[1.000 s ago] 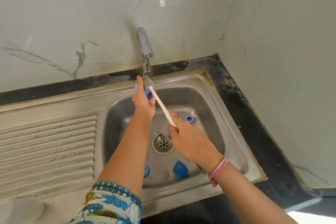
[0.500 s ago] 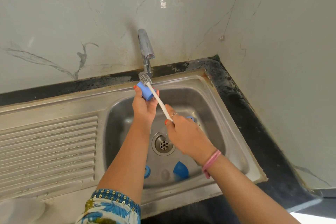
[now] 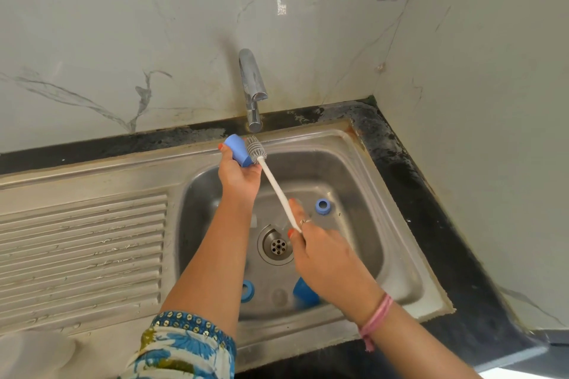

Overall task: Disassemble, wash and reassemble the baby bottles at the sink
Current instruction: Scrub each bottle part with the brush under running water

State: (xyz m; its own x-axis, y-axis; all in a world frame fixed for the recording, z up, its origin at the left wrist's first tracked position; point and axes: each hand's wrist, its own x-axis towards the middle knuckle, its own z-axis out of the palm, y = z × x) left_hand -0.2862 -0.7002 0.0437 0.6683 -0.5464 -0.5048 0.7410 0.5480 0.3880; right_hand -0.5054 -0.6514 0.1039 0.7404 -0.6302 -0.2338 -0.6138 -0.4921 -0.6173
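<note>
My left hand (image 3: 238, 177) holds a small blue bottle cap (image 3: 237, 154) up under the tap (image 3: 252, 92), above the back of the steel sink (image 3: 400, 258). My right hand (image 3: 320, 252) grips the white handle of a bottle brush (image 3: 275, 186); its grey bristle head (image 3: 254, 148) lies against the cap's right side. On the sink floor lie a blue ring (image 3: 322, 205) at the right, a second blue ring (image 3: 247, 290) near the front, and a blue cap (image 3: 303, 292) partly hidden by my right wrist. A clear teat (image 3: 278, 295) lies between them.
The drain (image 3: 278, 245) sits mid-basin. A ribbed steel drainboard (image 3: 83, 249) stretches to the left, with a white rounded object (image 3: 34, 354) at its near corner. A black counter (image 3: 431, 212) runs along the right, against marble walls.
My left hand tilted the blue cap so more of it shows beside the brush head. The brush head shifted slightly right against the cap, and my right hand drew a little lower.
</note>
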